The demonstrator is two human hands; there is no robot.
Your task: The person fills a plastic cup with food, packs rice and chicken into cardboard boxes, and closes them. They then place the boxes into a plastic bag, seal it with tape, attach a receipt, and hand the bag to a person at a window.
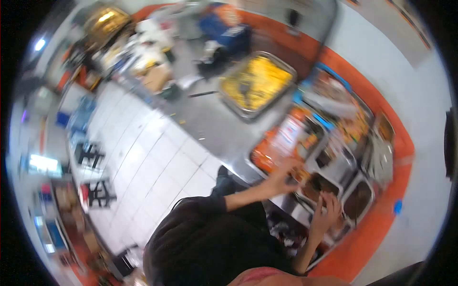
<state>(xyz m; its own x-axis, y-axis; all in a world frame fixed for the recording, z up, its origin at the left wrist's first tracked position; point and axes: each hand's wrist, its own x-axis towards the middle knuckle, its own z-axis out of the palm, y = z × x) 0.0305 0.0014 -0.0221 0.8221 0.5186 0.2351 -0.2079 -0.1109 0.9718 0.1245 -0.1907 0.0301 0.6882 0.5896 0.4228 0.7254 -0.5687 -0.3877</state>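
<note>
At your far left the white tiled floor (143,157) runs past two dark stools (98,193). It is bare there, and everything being worked with is crowded onto the steel tabletop (214,124) further right. On that tabletop the tray of yellow food (247,115) sits well apart from your hands, probably set back to leave the near edge free.

Next comes an orange-and-white packet (286,136), lying just above your left hand (285,175). It has printing on it, but the blur makes every letter unreadable, and no brand can be made out anywhere else.

Your left grip looks released: the fingers stretch out flat toward the row of steel pans, and nothing shows inside them. The hand rests at the tabletop's near edge, seemingly braced there while you lean in.

To its right, the dark-filled pan (334,178) lies between your two hands. Your right hand (327,210) hovers over the pan's near side with its fingers spread wide, a released grip holding nothing. A second steel pan (367,187) sits just beside it on the right, up against the orange border. The pans stand side by side in a row, which keeps each one within your reach.
</note>
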